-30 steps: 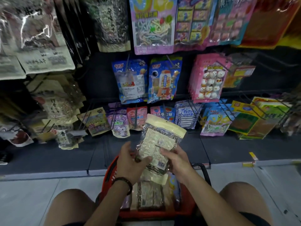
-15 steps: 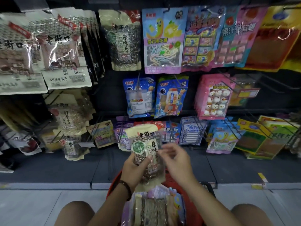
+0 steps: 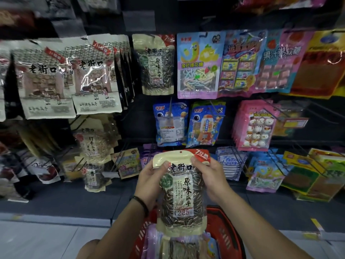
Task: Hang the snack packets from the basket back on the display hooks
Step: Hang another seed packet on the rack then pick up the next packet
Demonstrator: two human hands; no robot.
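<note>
I hold a sunflower seed packet (image 3: 182,191) upright in front of me, cream top with a hang hole, clear window showing striped seeds. My left hand (image 3: 152,181) grips its left edge near the top. My right hand (image 3: 211,179) grips the right edge. Below it stands the red basket (image 3: 222,225) with more packets (image 3: 179,247) inside. A matching seed packet (image 3: 154,64) hangs on a display hook in the upper row.
Display hooks hold many snack packets: large seed bags (image 3: 95,75) at upper left, candy bags (image 3: 199,64) at upper right, blue packets (image 3: 170,124) in the middle, pink marshmallow packs (image 3: 257,128) at right. A dark shelf base (image 3: 74,199) runs below.
The packet was lifted out of the basket, turned front side toward me and raised upright. Both hands shifted to its upper edges. My view tilted upward along the display.
</note>
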